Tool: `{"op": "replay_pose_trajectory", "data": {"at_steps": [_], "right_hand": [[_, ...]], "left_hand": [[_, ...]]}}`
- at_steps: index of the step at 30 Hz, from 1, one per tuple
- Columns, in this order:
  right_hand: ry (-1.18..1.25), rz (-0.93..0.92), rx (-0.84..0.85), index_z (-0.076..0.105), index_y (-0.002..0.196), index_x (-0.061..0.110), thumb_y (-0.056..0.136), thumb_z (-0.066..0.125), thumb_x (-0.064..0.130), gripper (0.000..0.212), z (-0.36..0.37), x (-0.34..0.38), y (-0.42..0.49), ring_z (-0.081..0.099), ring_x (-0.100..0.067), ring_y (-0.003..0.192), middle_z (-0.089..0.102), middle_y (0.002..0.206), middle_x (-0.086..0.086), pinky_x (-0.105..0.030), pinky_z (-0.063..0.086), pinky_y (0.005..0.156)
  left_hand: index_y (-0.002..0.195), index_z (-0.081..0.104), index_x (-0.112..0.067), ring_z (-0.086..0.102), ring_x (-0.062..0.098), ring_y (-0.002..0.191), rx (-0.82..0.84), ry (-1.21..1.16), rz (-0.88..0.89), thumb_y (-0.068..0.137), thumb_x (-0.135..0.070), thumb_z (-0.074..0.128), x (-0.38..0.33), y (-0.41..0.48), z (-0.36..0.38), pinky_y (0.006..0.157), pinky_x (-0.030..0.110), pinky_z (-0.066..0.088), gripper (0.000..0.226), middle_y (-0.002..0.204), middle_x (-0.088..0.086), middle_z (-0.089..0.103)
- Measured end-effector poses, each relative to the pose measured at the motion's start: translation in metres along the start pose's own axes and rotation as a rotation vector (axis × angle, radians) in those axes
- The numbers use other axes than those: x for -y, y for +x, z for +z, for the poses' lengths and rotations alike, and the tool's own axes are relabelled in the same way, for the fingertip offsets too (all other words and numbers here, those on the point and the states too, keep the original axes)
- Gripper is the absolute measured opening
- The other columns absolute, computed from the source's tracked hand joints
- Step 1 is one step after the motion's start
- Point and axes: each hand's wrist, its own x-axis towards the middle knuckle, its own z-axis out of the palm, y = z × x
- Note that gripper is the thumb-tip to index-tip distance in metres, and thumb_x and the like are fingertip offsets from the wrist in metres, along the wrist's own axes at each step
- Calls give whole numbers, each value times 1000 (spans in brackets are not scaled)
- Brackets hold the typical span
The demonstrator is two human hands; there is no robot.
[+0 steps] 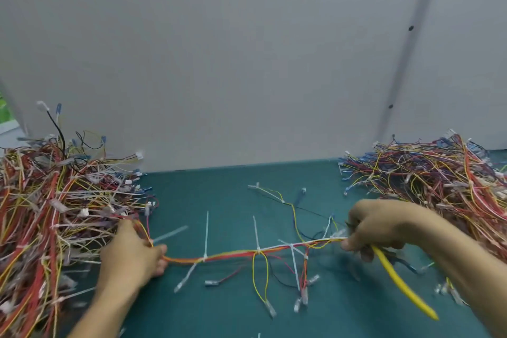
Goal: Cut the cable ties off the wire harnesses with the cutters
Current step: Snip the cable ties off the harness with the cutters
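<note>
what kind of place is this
Probably a workbench in a wiring assembly shop: heaps of wire harnesses on a green mat, a grey partition behind, and yellow-handled cutters in the right hand.

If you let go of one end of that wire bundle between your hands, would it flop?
Probably: the harness sags between left hand and right hand, thin branches drooping onto the mat. Its cable ties seem stiffer, tails sticking straight up.

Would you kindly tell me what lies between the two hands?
In the head view, a wire harness stretches from the left hand to the right hand, which also holds the cutters; white cable ties are fastened along it.
</note>
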Motion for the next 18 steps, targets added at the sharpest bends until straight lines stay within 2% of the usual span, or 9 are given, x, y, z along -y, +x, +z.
{"op": "replay_pose_trajectory", "data": {"at_steps": [2,4,6,8,10,12,14,16,18], "right_hand": [[-220,58,-149,59,79,15,74,71,41,29,14,8,12,55,-14,61,63,72,3,-24,39,50],[-201,29,-247,51,84,20,75,68,39,27,21,6,17,57,-19,80,59,86,0,-30,45,63],[-49,-11,-344,48,93,19,76,66,31,27,18,-1,8,54,-20,87,54,99,-4,-30,46,69],[117,-75,-453,48,90,21,75,66,22,24,16,-6,-5,51,-15,82,51,95,-2,-23,39,61],[220,-98,-540,54,88,20,76,62,13,16,23,-4,-16,53,-15,80,56,88,1,-24,40,61],[261,-25,-560,59,85,19,78,52,9,14,38,1,-18,58,-21,85,63,88,-1,-29,47,70],[311,46,-513,61,78,14,81,46,12,15,55,6,-16,62,-27,78,69,82,-5,-30,51,68],[351,79,-481,62,72,9,90,46,24,28,66,10,-12,64,-23,67,71,66,-1,-28,50,62],[375,106,-477,61,69,8,96,44,42,47,71,12,-5,63,-18,68,69,56,3,-28,49,67]], "left_hand": [[85,42,-11,66,33,71,-33,418,64,78,-21,76,11,-5,7,65,40,54,36,80,16,65],[86,41,-14,63,35,85,-74,689,127,80,-42,70,11,-7,6,65,36,46,41,90,14,64],[94,43,-14,63,36,91,-99,769,204,83,-51,62,12,-9,6,64,36,42,43,98,13,63],[106,46,-12,64,35,93,-116,833,282,86,-54,55,14,-14,8,65,37,44,48,105,12,61],[109,53,-14,65,33,93,-134,900,332,88,-54,52,18,-21,7,67,38,49,45,111,9,58],[102,59,-19,65,32,91,-154,868,360,87,-52,55,17,-25,4,67,39,51,37,111,7,58],[97,51,-18,64,35,81,-169,758,408,83,-46,65,16,-28,3,60,39,47,34,96,5,59],[90,35,-19,58,35,65,-186,623,414,79,-38,73,18,-27,3,54,35,39,44,75,4,52],[86,29,-20,53,33,63,-196,485,323,78,-35,75,19,-24,5,55,35,38,49,68,4,52]]}}
